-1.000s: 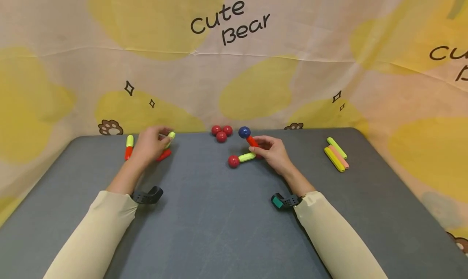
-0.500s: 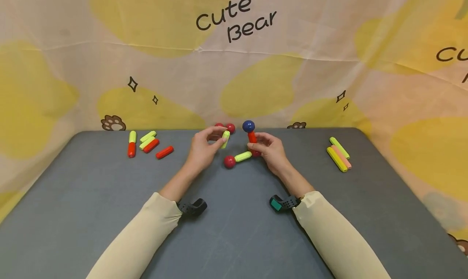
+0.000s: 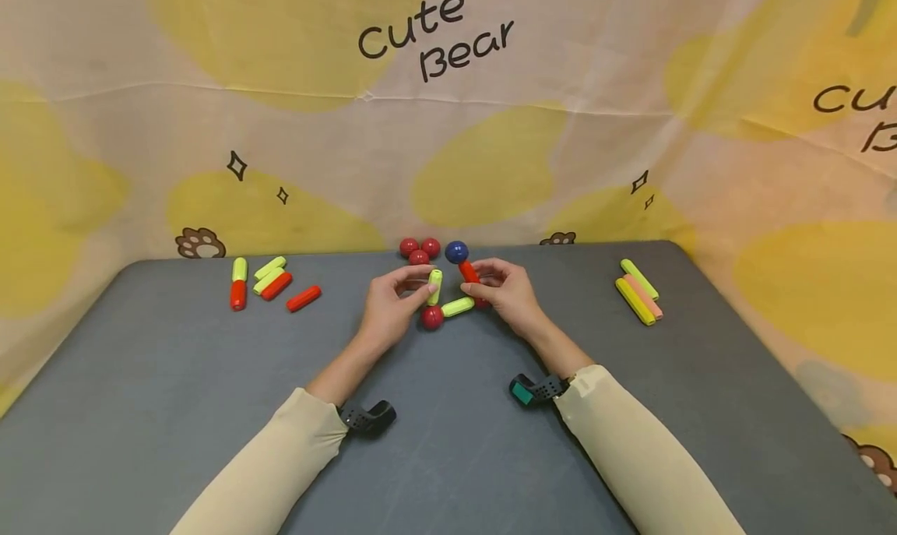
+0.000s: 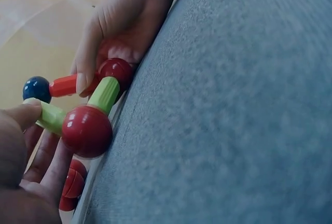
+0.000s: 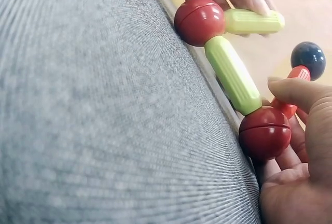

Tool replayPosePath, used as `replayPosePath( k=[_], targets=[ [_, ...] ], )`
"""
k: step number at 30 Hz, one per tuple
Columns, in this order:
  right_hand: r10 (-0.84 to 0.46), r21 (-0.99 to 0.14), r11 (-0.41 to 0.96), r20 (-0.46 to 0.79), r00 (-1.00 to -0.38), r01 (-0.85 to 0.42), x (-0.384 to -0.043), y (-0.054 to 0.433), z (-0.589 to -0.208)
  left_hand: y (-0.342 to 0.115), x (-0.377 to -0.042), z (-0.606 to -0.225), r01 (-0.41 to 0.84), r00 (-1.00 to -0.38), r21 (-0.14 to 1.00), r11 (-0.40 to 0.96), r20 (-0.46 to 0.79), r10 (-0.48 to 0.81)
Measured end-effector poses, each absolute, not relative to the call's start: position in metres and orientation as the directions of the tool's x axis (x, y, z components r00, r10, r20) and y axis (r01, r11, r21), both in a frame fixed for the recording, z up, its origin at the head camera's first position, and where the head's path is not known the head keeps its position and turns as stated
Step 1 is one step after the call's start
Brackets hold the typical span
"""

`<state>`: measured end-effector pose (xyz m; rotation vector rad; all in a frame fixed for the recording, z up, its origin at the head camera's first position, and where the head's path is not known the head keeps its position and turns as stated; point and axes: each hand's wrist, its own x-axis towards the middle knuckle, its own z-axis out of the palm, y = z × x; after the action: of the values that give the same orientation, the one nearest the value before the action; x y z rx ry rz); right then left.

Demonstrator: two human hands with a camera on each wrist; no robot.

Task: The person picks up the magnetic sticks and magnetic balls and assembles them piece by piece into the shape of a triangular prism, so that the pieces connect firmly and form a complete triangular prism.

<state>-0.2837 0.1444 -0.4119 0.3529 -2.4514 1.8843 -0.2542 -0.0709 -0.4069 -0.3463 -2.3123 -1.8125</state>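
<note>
My left hand (image 3: 389,305) pinches an upright yellow-green rod (image 3: 435,286), whose lower end meets a red ball (image 3: 432,317) on the table. From that ball a second yellow-green rod (image 5: 233,74) runs to another red ball (image 5: 265,133). My right hand (image 3: 511,292) grips a red rod (image 3: 469,272) that rises from this second ball. On top of the red rod sits a blue ball (image 3: 457,252). In the left wrist view, the left thumb and fingers lie on either side of the yellow-green rod (image 4: 51,116).
Behind the hands several red balls (image 3: 419,257) are grouped at the table's (image 3: 448,441) back edge. Red rods (image 3: 304,298) and yellow-green rods (image 3: 269,267) lie at the left. To the right are a yellow rod (image 3: 634,301), a pink rod (image 3: 643,297) and a yellow-green rod (image 3: 639,279).
My left hand has carried a yellow-green rod from the left pile to the near red ball, and the rod now touches it. The right hand keeps its grip on the red rod.
</note>
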Motion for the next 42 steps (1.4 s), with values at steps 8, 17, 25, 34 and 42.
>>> replayPosePath(
  k=[8,17,25,34,42],
  targets=[
    [-0.165,-0.947,0.254,0.156,-0.974,-0.195,-0.283,0.146,-0.412,-0.069,-0.251,-0.407,0.275,-0.960,0.942,0.190,0.259,0.107],
    [-0.162,-0.947,0.257,0.152,-0.975,-0.191,-0.283,0.147,-0.411,-0.069,-0.253,-0.415,0.284,-0.949,0.889,0.360,0.207,0.236],
    [-0.206,-0.936,0.277,0.163,-0.965,-0.217,-0.282,0.146,-0.411,-0.070,-0.255,-0.417,0.268,-0.957,0.890,0.369,0.204,0.204],
    [-0.299,-0.904,0.319,0.188,-0.936,-0.284,-0.281,0.146,-0.412,-0.072,-0.252,-0.415,0.236,-0.970,0.895,0.378,0.195,0.146],
    [-0.395,-0.816,0.431,0.213,-0.894,-0.385,-0.280,0.145,-0.414,-0.077,-0.249,-0.412,0.261,-0.965,0.824,0.503,0.229,0.126]
  ],
)
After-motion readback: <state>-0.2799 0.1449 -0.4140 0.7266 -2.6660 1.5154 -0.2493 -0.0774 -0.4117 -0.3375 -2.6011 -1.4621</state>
